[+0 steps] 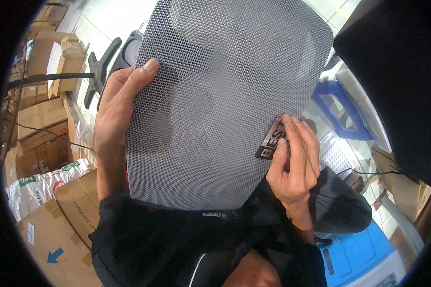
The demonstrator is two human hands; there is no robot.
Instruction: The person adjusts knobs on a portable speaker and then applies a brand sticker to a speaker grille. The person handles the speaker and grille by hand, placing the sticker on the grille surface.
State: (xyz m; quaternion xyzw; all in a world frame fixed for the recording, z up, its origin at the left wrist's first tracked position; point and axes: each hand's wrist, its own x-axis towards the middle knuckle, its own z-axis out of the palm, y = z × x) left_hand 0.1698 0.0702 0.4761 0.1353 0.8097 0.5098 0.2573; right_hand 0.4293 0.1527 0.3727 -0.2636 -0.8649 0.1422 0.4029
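We've got a big grey mesh panel (225,100) held up close in front of us, filling the middle of the view. Our left hand (117,107) grips its left edge, thumb laid flat across the mesh, fingers wrapped behind. Our right hand (294,158) is on the right edge, fingers pressed together on a small dark label (273,138) fixed to the mesh. Below the panel, black fabric (177,244) bunches near us. Off to the left sit stacked cardboard boxes (40,119); far left, a black chair base (103,64). On the right, a blue plastic stool (342,110), and nearer, a blue crate (357,253).
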